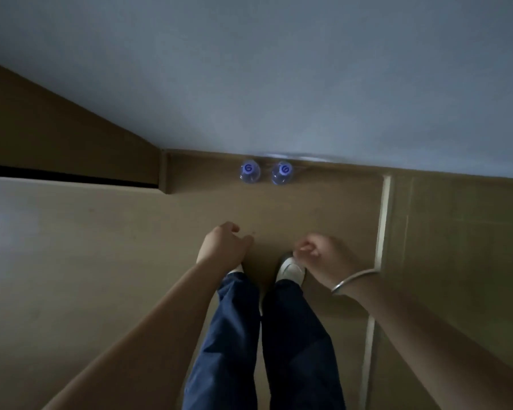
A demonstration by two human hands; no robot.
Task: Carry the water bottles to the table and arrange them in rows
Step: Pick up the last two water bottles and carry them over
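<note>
**A:** Head view looks straight down. Where do the bottles stand?

**B:** Two water bottles stand upright on the floor (71,247), side by side against the base of the pale wall (279,69). The left bottle (250,172) and the right bottle (282,173) are close together but not touching, each seen from above with a blue-marked cap.

**A:** And the hands?

**B:** Both hang below the bottles in the picture, well apart from them. The left hand (224,243) has loosely curled fingers and holds nothing. The right hand (323,253) is curled more tightly, thumb against the fingers; the light is dim, but it seems to hold nothing either. A silver bangle (351,281) sits on the right wrist.

**A:** Anything else around?

**B:** Under the hands are white shoes (290,269) and blue trousers (293,335). A pale strip (384,220) runs along the floor on the right, and a brown panel (57,125) stands at the left with a dark gap below it.
</note>
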